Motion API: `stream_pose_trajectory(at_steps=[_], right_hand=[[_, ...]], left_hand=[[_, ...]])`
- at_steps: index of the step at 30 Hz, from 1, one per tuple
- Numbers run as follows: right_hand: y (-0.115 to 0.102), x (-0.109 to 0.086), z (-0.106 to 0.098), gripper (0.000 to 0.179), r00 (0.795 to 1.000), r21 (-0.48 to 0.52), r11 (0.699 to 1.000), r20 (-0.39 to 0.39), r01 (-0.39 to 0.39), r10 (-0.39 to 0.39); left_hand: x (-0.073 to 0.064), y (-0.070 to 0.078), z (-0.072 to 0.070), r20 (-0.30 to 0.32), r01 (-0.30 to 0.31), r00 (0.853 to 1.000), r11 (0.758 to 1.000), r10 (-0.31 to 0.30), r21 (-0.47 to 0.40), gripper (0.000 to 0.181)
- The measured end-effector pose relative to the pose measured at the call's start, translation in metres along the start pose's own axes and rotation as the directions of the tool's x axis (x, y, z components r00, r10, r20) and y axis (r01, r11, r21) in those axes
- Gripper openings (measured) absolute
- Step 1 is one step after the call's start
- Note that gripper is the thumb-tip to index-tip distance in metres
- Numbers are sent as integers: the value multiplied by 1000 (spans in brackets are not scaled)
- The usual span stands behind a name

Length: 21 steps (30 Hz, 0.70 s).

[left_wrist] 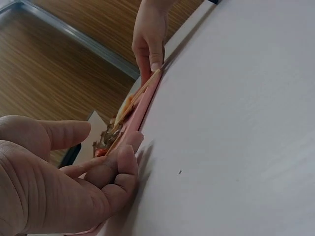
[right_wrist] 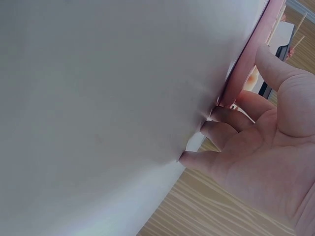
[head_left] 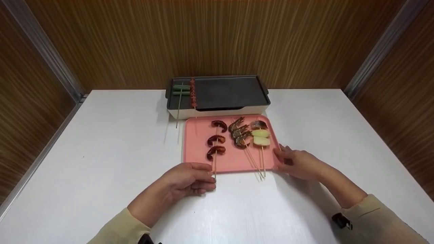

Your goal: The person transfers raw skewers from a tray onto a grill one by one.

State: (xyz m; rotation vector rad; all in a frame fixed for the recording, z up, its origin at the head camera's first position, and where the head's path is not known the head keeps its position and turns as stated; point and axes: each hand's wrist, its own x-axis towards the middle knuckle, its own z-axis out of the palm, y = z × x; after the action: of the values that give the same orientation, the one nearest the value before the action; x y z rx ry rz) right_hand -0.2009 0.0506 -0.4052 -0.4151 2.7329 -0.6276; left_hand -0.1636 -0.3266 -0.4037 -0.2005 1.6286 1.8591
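A pink tray (head_left: 200,130) holds skewers of dark red octopus-like pieces (head_left: 216,139), shrimp (head_left: 240,134) and pale round slices (head_left: 260,137) with a dark-skinned piece. My left hand (head_left: 190,178) is at the tray's near-left edge, fingertips by the octopus skewer's stick end. In the left wrist view its thumb (left_wrist: 69,133) stands away from the loosely bent fingers. At the near-right corner, my right hand (head_left: 300,164) holds the tray between thumb and fingers. Its other fingertips (right_wrist: 189,158) touch the table in the right wrist view. Part of the tray's left corner is hidden.
Behind the tray stands a black-topped griddle (head_left: 230,91) with a pale base. A green vegetable skewer (head_left: 181,90) and a red skewer (head_left: 193,92) lie on its left side, their sticks overhanging the front. Wood-grain panels (head_left: 217,40) enclose the white table (head_left: 118,142).
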Motion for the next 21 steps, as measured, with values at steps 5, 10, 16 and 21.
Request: stream_pose_trajectory(at_steps=[5, 10, 16, 21], right_hand=[[0, -1, -1, 73, 1000, 18, 1000, 6, 0, 0], [0, -1, -1, 72, 1000, 6, 1000, 7, -4, 4], [0, 0, -1, 74, 1000, 5, 1000, 17, -10, 9], [0, 0, -1, 75, 1000, 6, 1000, 20, -9, 9]], left_hand=[[5, -1, 5, 5, 0, 1000, 1000, 0, 12, 51], [9, -2, 9, 10, -1, 1000, 1000, 1, 10, 52], [12, -3, 13, -22, -10, 1000, 1000, 9, -6, 44], [12, -3, 14, -27, -23, 999, 1000, 23, -14, 38]])
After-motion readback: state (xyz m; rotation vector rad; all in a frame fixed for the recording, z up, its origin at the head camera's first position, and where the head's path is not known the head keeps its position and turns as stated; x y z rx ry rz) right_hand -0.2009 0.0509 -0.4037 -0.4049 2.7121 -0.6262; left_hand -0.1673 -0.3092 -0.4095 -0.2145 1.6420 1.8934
